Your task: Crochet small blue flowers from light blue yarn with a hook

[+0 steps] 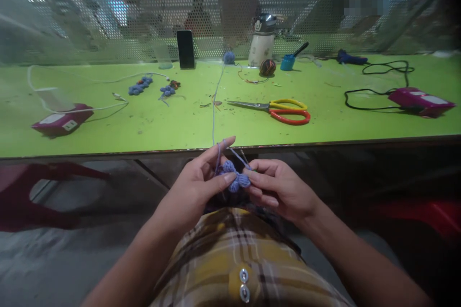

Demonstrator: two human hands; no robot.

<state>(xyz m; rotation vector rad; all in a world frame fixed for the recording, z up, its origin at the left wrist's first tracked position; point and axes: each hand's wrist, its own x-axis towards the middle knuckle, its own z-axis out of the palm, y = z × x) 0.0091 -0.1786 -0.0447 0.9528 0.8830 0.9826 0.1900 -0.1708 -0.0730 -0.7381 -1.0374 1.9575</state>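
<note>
Just in front of the table edge, my left hand [205, 172] pinches a small blue-purple crochet flower [234, 189] between thumb and fingers. Blue yarn [215, 105] is looped over its raised index finger and runs back across the table to a blue yarn ball [229, 57]. My right hand [275, 182] is closed around a crochet hook [244, 155]; its thin metal tip points up beside the flower, and most of the handle is hidden in the fingers. A strand stretches from the left index finger to the hook.
On the green table [162, 124] lie scissors [288, 110], finished crochet pieces [141, 86] and power strips [421, 101] with cords. A phone [186, 49], a tumbler [262, 43], a dark multicoloured yarn ball [267, 67] and a blue pot [287, 62] stand along the back, before a perforated metal screen [151, 14].
</note>
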